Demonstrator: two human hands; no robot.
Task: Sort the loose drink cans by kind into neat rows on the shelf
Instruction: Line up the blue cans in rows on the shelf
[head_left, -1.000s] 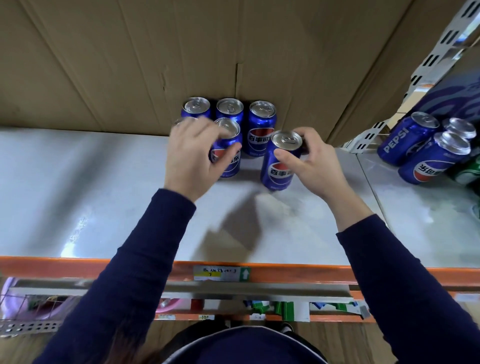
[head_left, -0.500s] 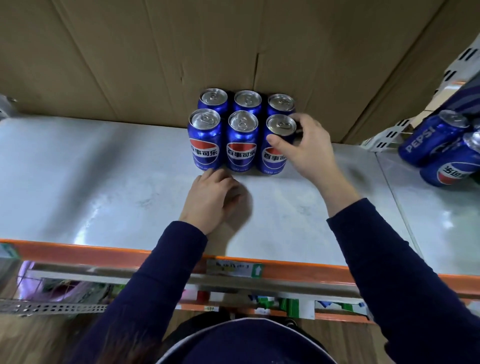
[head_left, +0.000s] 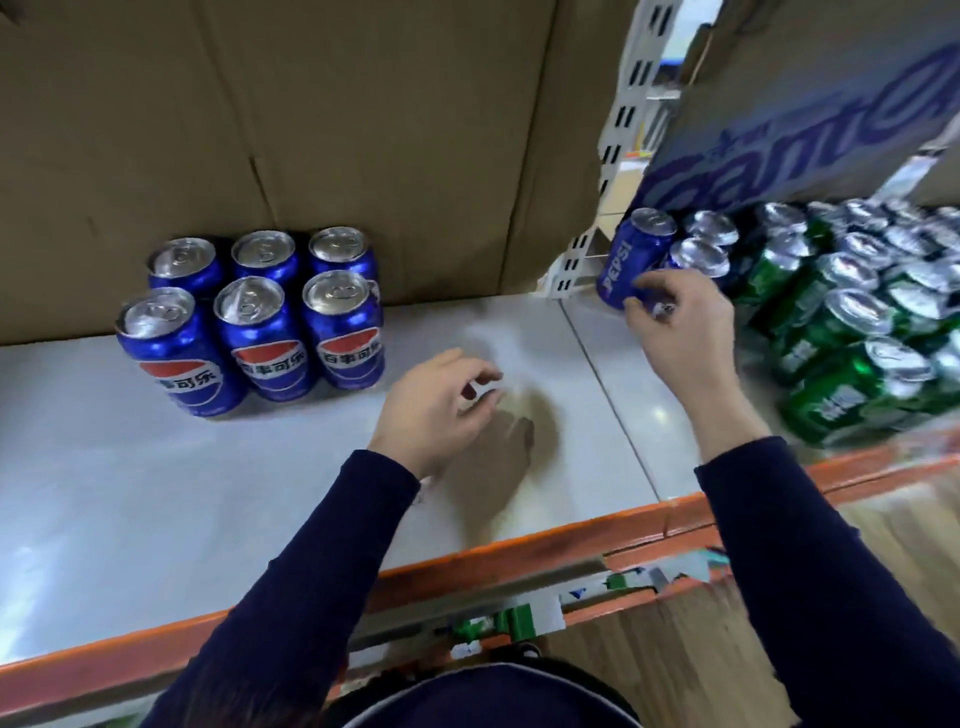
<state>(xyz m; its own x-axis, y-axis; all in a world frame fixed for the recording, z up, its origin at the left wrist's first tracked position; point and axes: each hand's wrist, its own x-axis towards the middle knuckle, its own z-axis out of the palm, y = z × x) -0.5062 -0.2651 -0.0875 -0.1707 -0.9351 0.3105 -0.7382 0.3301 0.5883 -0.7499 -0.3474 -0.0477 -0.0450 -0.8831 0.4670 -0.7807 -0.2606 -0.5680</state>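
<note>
Leaving the sorted blue cans (head_left: 260, 358), the right hand (head_left: 675, 332) has reached right to the loose blue cans (head_left: 623, 265), fingers curled against them; whether it grips is unclear. The left hand (head_left: 436, 405) hovers loosely curled, empty, over the shelf (head_left: 156, 493). The sorted six stand in two rows back left; green cans (head_left: 841, 395) crowd far right.

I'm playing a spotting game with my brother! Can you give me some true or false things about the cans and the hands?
1. Six blue cans stand in two rows of three. True.
2. The left hand holds a can. False: it holds nothing, above the shelf.
3. The green cans are to the right of the PEPSI can. True.
4. The right hand reaches for the green cans. False: its fingers are at the PEPSI can.
</note>
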